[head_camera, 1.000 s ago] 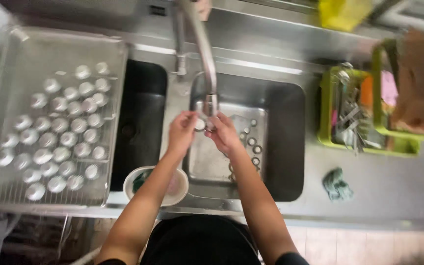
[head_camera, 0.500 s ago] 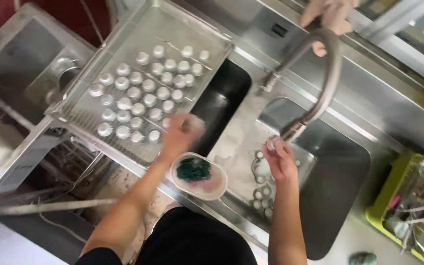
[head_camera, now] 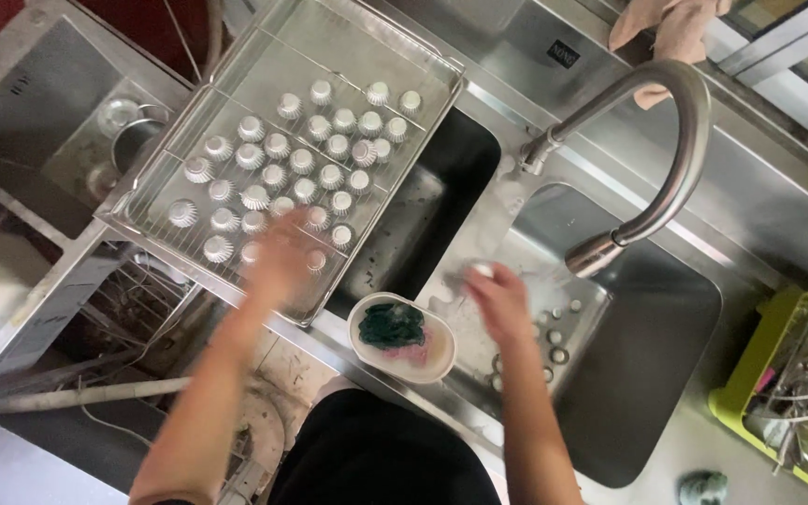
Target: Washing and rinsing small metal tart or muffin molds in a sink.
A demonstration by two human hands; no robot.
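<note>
My left hand (head_camera: 278, 257) is blurred and hovers over the near edge of a wire drying rack (head_camera: 423, 51), just above the front rows of small fluted metal cups (head_camera: 306, 159). Whether it holds a cup is hidden by the blur. Inside the sink basin (head_camera: 647, 374), my right hand (head_camera: 499, 301) pinches a small pale cup (head_camera: 481, 270) at its fingertips, left of the faucet spout (head_camera: 600, 252). More small cups (head_camera: 554, 337) lie on the basin floor. A white bowl (head_camera: 432, 365) holding a green sponge (head_camera: 390, 324) rests on the sink's front edge between my arms.
The curved steel faucet (head_camera: 680, 150) arches over the basin. A second dark basin (head_camera: 432, 206) lies under the rack's right end. A green basket of utensils (head_camera: 736, 397) stands at the right. A cloth (head_camera: 670, 28) hangs at the back, and a green rag (head_camera: 703, 486) lies bottom right.
My left hand has swung from under the faucet out to the drying rack. My right hand stayed in the basin. The view has shifted left and tilted.
</note>
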